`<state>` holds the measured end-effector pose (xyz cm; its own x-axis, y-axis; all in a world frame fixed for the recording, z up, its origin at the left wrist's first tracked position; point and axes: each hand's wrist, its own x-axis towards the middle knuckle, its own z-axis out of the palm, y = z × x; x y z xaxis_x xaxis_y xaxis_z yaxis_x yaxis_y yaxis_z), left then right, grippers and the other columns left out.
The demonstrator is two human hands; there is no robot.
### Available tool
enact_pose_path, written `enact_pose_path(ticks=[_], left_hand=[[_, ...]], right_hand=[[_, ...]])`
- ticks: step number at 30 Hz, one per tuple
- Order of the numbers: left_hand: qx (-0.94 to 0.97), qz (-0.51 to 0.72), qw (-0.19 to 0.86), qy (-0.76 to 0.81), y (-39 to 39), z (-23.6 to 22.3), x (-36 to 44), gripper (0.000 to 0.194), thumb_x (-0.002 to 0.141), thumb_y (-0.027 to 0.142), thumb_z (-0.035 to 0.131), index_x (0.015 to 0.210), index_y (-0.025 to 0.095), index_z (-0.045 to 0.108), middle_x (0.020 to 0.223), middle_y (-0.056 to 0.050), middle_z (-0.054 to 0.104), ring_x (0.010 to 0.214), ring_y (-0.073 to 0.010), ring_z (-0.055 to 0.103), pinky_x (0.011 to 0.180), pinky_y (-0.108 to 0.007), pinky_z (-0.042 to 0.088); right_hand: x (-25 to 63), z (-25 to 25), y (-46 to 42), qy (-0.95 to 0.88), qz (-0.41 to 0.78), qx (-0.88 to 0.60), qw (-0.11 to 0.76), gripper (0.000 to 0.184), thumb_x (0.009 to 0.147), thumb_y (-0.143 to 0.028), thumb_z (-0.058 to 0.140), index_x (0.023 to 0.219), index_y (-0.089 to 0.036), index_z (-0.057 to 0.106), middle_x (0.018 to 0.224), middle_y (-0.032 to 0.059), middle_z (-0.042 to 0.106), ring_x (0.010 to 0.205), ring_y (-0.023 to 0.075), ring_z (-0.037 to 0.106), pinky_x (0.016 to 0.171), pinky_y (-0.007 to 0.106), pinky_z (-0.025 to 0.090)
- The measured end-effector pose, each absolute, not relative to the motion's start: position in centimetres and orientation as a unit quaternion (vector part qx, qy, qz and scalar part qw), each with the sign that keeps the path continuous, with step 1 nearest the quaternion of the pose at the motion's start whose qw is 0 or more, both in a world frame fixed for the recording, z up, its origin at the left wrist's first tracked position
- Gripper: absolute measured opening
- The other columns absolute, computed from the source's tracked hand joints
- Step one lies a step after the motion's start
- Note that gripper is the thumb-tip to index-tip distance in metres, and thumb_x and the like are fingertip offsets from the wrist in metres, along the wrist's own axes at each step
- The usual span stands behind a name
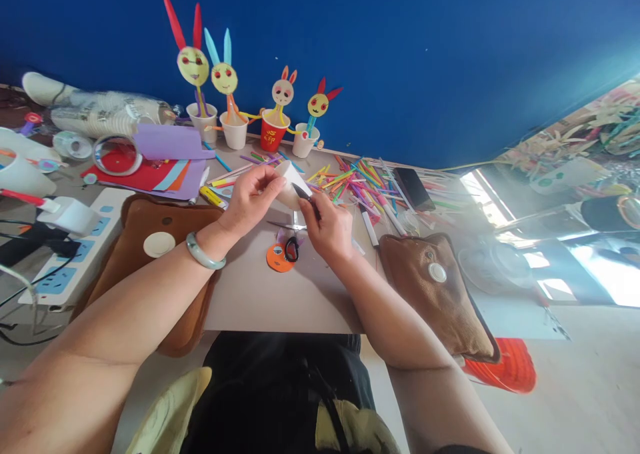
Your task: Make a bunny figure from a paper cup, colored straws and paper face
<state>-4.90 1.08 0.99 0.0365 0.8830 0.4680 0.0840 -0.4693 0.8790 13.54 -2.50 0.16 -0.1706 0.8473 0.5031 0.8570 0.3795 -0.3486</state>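
Note:
My left hand [250, 199] grips a white paper cup [291, 182] tipped on its side above the table. My right hand [326, 226] is closed round a small dark pointed tool [301, 191] whose tip touches the cup's side. Below my hands, scissors with black handles [290, 241] lie on an orange paper disc [278, 258] on the grey table [280, 294]. A pale green bangle sits on my left wrist.
Several cup-and-paper rabbit figures [224, 101] stand along the blue wall. Coloured straws [360, 184] are strewn at the back right by a black phone [413, 187]. Brown pads [440, 287] flank me. Coloured paper sheets [165, 167], stacked cups and a power strip [75, 254] lie left.

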Motion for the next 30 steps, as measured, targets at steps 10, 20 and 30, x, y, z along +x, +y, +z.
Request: enact_pose_path(ticks=[10,20,30], left_hand=[[0.631,0.576,0.348,0.385,1.26,1.19,-5.22,0.044,0.086,0.061,0.068,0.071,0.02,0.058,0.065,0.0,0.058,0.062,-0.0128,0.053,0.059,-0.027,0.046],[0.619,0.587,0.34,0.395,1.75,0.83,-5.4,0.048,0.083,0.066,0.067,0.074,0.02,0.061,0.065,0.0,0.059,0.063,-0.0127,0.054,0.056,-0.026,0.044],[0.626,0.584,0.336,0.392,1.52,1.08,-5.37,0.051,0.081,0.069,0.068,0.071,0.02,0.06,0.063,0.0,0.059,0.061,-0.0127,0.053,0.055,-0.025,0.043]], right_hand=[[13.56,0.34,-2.62,-0.776,-0.013,-0.541,0.323,0.045,0.106,-0.053,0.035,0.083,-0.022,0.059,0.071,0.0044,0.067,0.063,0.0166,0.058,0.06,0.029,0.029],[13.39,0.01,-2.68,-0.767,-0.023,-0.544,0.341,0.043,0.104,-0.053,0.039,0.086,-0.022,0.062,0.074,0.005,0.07,0.062,0.0165,0.058,0.061,0.029,0.032],[13.34,0.33,-2.66,-0.761,0.029,-0.546,0.35,0.043,0.102,-0.057,0.041,0.087,-0.022,0.063,0.065,0.0017,0.062,0.056,0.0153,0.049,0.061,0.029,0.034]])
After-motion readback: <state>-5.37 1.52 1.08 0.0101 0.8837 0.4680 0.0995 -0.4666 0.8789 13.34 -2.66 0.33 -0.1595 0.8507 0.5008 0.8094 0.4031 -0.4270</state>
